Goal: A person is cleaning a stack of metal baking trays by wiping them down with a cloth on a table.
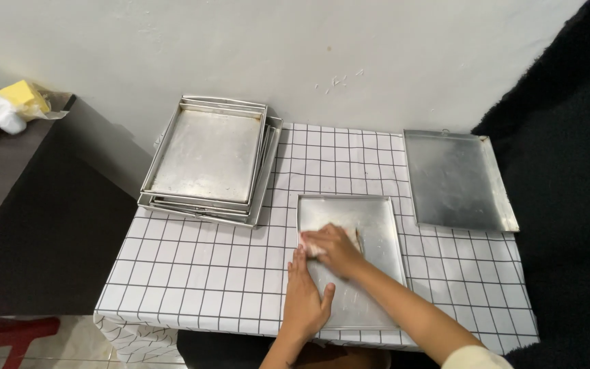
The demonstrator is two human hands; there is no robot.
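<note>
- Right hand [336, 247] pressed flat on a pale cloth or paper wad [314, 244], fingers curled over it, grip closed on the wad
- Wad lying on the floor of the metal tray [377, 225], at its left side, toward the far half
- Left hand [305, 301] laid on the tray's near-left edge, palm down, fingers stretched along the rim, thumb out to the right over the tray floor; grip wide, clasping nothing, only bracing
- Tray resting on the checked desk [206, 273], at the near edge, long axis running near to far
- Bare tray floor spreading right and near of the wad; right hand directly on it, left hand just near of it and almost touching the right wrist
- Stack of trays [209, 160] at far left on the desk, well apart from both hands
- Single flat tray [455, 181] at far right, just beside the tray in hand, not touching it
- Yellow sponge-like block [23, 96] on a dark side surface at far left
</note>
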